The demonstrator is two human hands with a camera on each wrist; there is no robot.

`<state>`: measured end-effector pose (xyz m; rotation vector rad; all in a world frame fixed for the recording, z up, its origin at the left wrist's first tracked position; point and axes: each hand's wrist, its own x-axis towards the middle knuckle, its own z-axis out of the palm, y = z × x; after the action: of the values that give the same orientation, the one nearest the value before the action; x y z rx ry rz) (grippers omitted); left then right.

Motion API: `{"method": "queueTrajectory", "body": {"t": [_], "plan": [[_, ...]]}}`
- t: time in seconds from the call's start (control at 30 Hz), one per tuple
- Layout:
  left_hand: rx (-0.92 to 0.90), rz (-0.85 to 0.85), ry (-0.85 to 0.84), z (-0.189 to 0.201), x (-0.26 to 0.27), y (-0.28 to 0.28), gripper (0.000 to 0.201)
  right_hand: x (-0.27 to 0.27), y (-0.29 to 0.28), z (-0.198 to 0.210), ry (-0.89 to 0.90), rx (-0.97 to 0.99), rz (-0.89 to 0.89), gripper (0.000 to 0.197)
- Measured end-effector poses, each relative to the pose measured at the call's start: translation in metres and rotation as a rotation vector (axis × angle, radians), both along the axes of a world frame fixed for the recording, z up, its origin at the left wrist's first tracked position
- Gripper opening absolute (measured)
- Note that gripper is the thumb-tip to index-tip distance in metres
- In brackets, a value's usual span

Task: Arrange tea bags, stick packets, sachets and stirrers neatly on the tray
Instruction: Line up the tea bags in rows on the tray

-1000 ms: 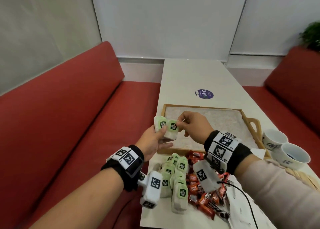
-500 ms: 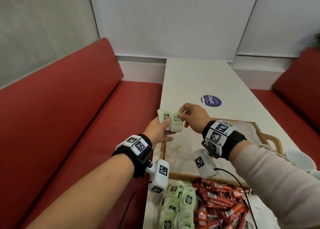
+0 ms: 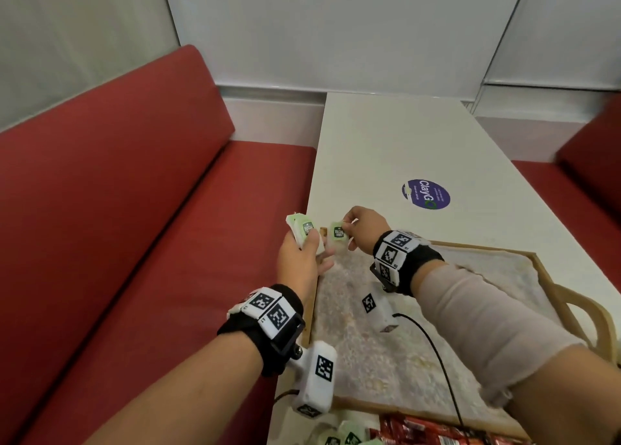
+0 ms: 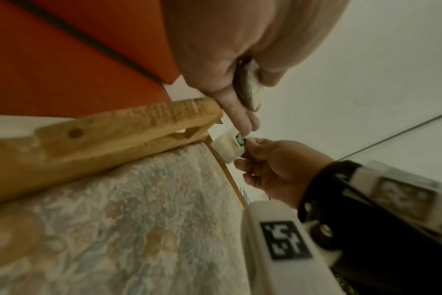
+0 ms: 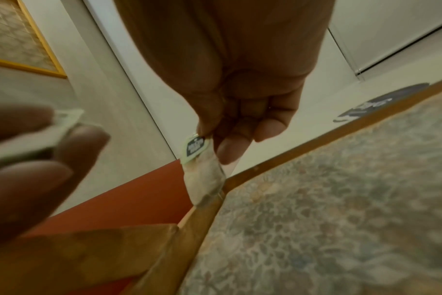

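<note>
Now | right hand [image 3: 364, 231] pinches one tea bag [image 3: 338, 233], pulled apart from the stack [image 3: 304, 231] gripped in left hand [image 3: 302, 259] | bag hangs over tray [image 3: 544, 276] far-left corner | placement looks next, tray still bare.

red packets [image 3: 437, 433] and green tea bags [image 3: 349, 436] cut off by bottom edge.
</note>
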<state>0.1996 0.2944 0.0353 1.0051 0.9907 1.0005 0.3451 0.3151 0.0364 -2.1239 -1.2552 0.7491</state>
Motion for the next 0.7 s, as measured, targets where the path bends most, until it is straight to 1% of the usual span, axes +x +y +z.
{"method": "queueTrajectory", "body": {"t": [0.1,0.2,0.3,0.43,0.57,0.7], "plan": [[0.029,-0.020,0.000,-0.001,0.001,0.007,0.015,-0.002,0.015,-0.010,0.027,-0.025,-0.004,0.010],[0.031,-0.044,0.003,-0.002,0.001,0.010,0.010,-0.002,0.024,-0.017,-0.061,-0.063,-0.027,0.008],[0.040,-0.091,0.021,-0.003,0.001,0.012,0.011,-0.001,0.027,-0.021,-0.128,-0.096,-0.041,0.004],[0.103,-0.152,0.096,-0.003,0.001,0.013,0.012,0.000,0.029,-0.023,-0.118,-0.085,-0.082,0.005],[0.137,-0.162,0.156,-0.003,0.001,0.013,0.012,0.000,0.028,-0.022,-0.136,-0.080,-0.084,0.004],[0.147,-0.165,0.164,-0.001,0.000,0.011,0.015,-0.001,0.027,-0.022,-0.146,-0.073,-0.074,0.005]]}}
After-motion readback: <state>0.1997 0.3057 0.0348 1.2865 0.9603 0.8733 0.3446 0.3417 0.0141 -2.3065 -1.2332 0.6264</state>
